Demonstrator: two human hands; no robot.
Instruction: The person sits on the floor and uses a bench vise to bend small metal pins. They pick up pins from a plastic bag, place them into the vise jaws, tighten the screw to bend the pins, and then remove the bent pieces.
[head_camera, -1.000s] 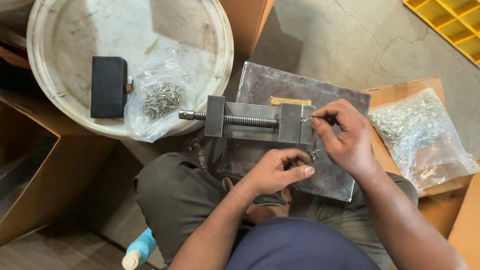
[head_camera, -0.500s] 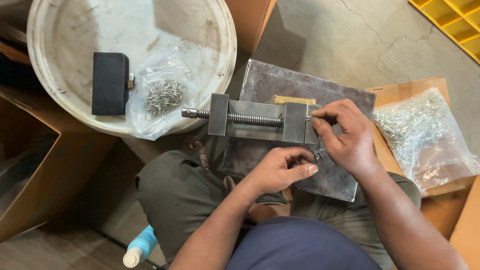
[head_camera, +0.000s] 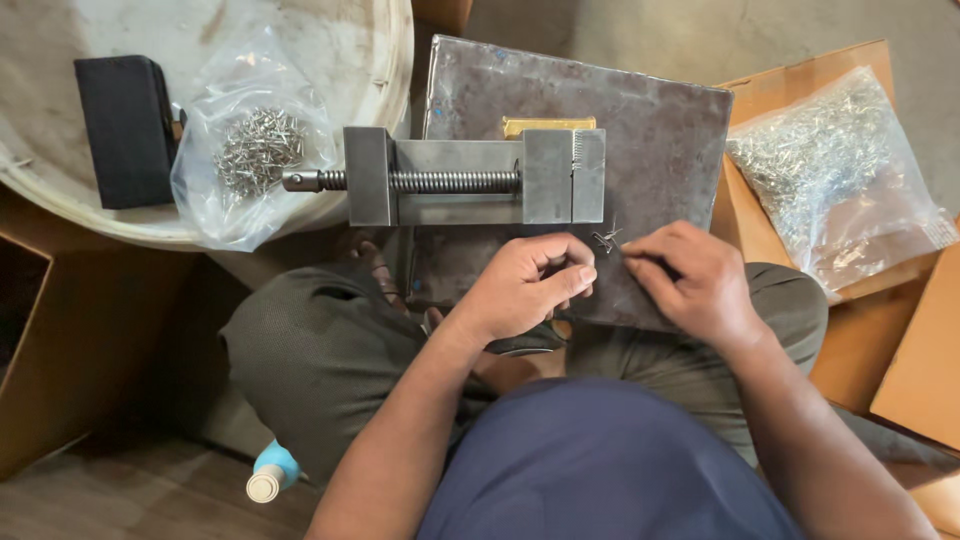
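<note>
Matt grey steel vise (head_camera: 470, 180); scuffed metal plate (head_camera: 650, 130); glossy plastic bag (head_camera: 830, 170).

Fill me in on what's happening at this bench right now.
A seated person works over a dark metal plate across their lap. The left hand and right hand meet near the plate's front edge, pinching a few small metal pins between them. A steel vise sits on the plate just beyond the hands, untouched. Clear bags of similar pins lie to either side: one in a round tray, one on cardboard.
</note>
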